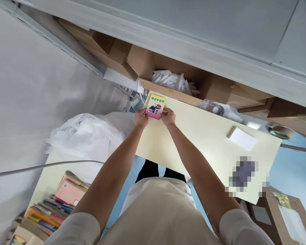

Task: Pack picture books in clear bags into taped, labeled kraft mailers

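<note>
Cardboard boxes (142,63) are lining the far side of a pale yellow table (199,136), one holding white pieces (168,79). Near the table's far left corner, a small yellow-and-pink book (155,108) is showing the title 猜谜学成语 above cartoon figures. The left hand (142,118) is gripping its left edge and the right hand (169,117) is clasping its right edge. Rightward, a white-topped block (243,138) is lying near a tape roll (282,132). White plastic sheeting (84,132) is bunching leftward, stacked books (48,214) sitting nearer, their lettering too small to read. Blue floor (301,166) is showing beyond.
</note>
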`<state>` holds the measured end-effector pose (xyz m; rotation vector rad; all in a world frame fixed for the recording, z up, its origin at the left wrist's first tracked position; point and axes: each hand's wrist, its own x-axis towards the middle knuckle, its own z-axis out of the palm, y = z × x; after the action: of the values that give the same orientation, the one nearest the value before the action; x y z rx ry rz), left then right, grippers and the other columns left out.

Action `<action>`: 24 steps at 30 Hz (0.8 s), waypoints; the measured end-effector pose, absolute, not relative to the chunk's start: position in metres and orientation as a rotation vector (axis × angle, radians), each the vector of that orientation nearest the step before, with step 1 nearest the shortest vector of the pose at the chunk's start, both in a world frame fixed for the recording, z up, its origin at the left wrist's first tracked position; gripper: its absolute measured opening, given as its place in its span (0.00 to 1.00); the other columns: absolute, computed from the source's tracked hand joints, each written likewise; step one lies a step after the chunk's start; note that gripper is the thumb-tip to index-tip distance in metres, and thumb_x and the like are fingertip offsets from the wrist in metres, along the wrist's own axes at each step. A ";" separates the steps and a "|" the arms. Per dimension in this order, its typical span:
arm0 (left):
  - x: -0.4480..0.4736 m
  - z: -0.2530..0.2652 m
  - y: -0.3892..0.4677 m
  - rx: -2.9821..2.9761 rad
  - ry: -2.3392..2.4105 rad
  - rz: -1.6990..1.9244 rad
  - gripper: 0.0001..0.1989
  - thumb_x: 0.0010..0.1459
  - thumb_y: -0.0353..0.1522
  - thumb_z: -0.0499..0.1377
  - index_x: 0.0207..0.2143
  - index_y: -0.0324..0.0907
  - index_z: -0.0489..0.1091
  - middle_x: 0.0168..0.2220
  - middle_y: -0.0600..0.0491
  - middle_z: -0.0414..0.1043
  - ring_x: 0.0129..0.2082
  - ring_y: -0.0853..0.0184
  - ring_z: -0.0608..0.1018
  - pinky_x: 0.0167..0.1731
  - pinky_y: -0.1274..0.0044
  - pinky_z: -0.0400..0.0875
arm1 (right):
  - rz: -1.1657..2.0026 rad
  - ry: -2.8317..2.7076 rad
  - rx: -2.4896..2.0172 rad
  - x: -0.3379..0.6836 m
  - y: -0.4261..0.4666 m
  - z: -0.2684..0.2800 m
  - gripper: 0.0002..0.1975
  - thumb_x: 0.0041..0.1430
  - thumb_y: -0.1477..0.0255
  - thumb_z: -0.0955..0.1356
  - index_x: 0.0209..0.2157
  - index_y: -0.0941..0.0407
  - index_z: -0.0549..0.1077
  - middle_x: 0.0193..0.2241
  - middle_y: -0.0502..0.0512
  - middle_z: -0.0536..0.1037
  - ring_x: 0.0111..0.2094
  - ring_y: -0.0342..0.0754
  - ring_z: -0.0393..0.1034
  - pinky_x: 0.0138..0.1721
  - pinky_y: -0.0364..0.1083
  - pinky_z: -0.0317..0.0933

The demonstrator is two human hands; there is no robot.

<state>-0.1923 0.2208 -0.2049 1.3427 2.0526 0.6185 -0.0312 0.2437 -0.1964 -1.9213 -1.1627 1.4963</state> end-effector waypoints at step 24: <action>-0.201 -0.212 0.213 1.325 1.984 0.759 0.18 0.49 0.28 0.58 0.45 0.40 0.74 0.41 0.42 0.71 0.49 0.54 0.71 0.55 0.63 0.60 | 1.154 -1.118 -2.106 -0.036 0.211 -0.173 0.16 0.55 0.73 0.63 0.47 0.54 0.66 0.36 0.54 0.77 0.32 0.44 0.72 0.34 0.45 0.66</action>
<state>-0.2008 0.2127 -0.2119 1.3252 1.9844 0.7594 -0.0358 0.2105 -0.1727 -2.1056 -1.1182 1.1539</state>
